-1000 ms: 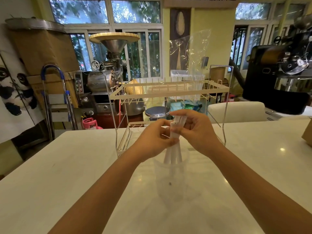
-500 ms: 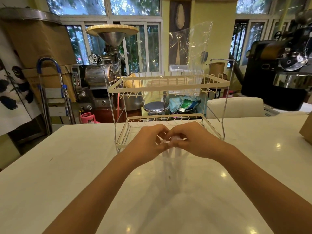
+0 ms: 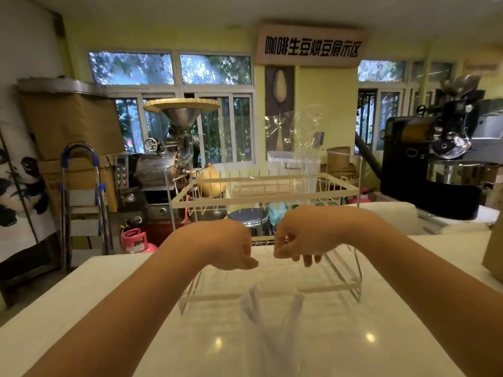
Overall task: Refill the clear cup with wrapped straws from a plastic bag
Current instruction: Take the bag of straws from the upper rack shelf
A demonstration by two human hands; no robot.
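Note:
The clear cup (image 3: 272,346) stands on the white table in front of me, blurred and barely visible. Wrapped white straws (image 3: 254,304) stick up out of it and fan apart. My left hand (image 3: 230,247) hovers above and behind the cup, curled into a fist with nothing in it. My right hand (image 3: 300,240) hangs beside it, a small gap between the two, fingers loosely curled and pointing down, holding nothing. A clear plastic bag (image 3: 306,142) stands upright on the upper shelf of the wire rack, well behind my hands.
A two-tier cream wire rack (image 3: 337,187) stands on the table (image 3: 109,308) just behind the cup. A brown paper bag (image 3: 494,248) sits at the right edge. Coffee roasting machines, a step ladder and a pink gas canister are beyond the table.
My hands let go of the straws, which now stand in the cup. Both hands rose and parted, and my view tilted upward.

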